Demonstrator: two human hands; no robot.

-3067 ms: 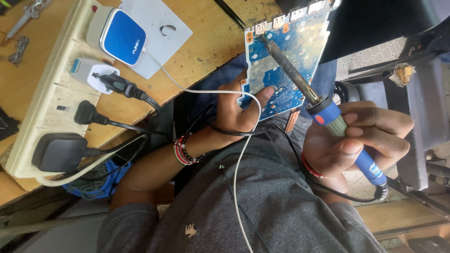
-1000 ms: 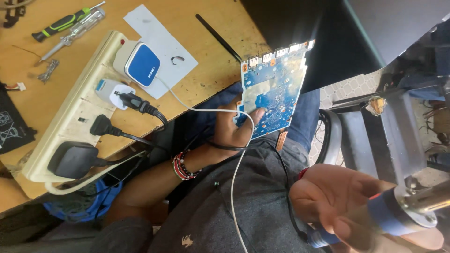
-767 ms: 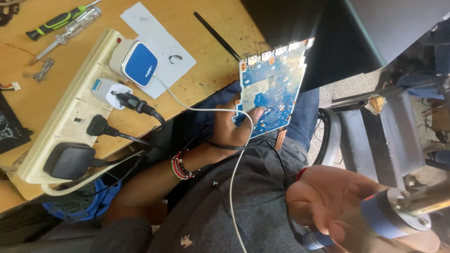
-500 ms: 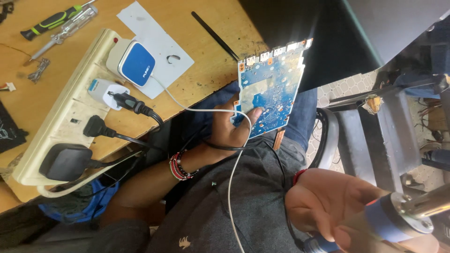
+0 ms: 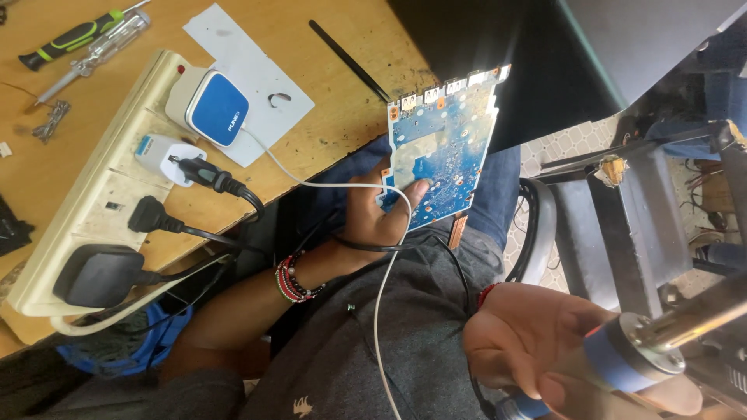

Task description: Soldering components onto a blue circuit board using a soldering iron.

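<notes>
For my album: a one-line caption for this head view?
Left hand holds a blue circuit board; right hand grips a soldering iron.

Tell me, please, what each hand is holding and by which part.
The left hand grips the blue circuit board by its lower edge, thumb on its face. The right hand holds the soldering iron by its blue handle.

The left hand (image 5: 373, 222) holds a blue circuit board (image 5: 442, 152) upright off the bench (image 5: 327, 124) edge; the right hand (image 5: 545, 350) grasps a soldering iron (image 5: 646, 354).
</notes>
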